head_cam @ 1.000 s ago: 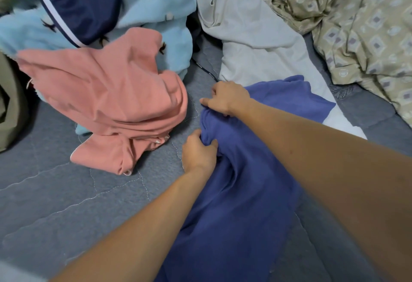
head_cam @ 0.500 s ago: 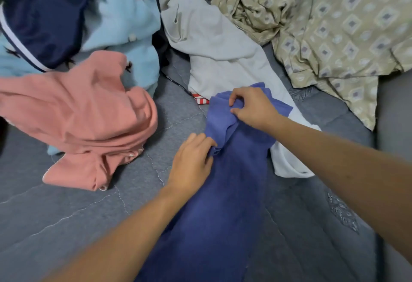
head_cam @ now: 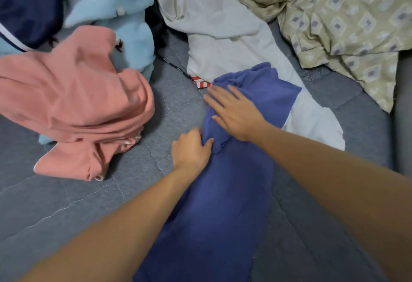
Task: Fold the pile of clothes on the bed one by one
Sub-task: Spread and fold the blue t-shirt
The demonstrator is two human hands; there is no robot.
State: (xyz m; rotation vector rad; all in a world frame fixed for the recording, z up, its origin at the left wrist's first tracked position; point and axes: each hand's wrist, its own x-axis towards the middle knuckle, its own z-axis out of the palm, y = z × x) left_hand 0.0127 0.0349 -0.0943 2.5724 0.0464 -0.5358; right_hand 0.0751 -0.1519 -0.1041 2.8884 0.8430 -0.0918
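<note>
In the head view we look down on a bed (head_cam: 73,194) covered by a grey quilted cover with pale stitch lines. A pile of clothes fills the upper left of the frame: a salmon-pink garment (head_cam: 78,103) crumpled at the left, a light blue garment (head_cam: 116,7) behind it, and a navy garment (head_cam: 26,3) with a white stripe in the top left corner. At top centre a white garment (head_cam: 223,36) runs down toward the middle right, with a scrap of red-and-white striped cloth (head_cam: 200,82) showing at its lower edge. An olive patterned sheet (head_cam: 345,20) is bunched in the upper right.

A blue garment (head_cam: 223,203) lies in a long strip from the bottom centre up to the middle of the frame, its far end overlapping the white garment. Both of our bare forearms reach in from the bottom. Our right hand (head_cam: 234,112) lies flat on the garment's upper part, fingers straight and spread, pressing the cloth. Just below it, our left hand (head_cam: 191,150) sits at the garment's left edge, fingers curled and the thumb pinching a fold of the blue cloth.
</note>
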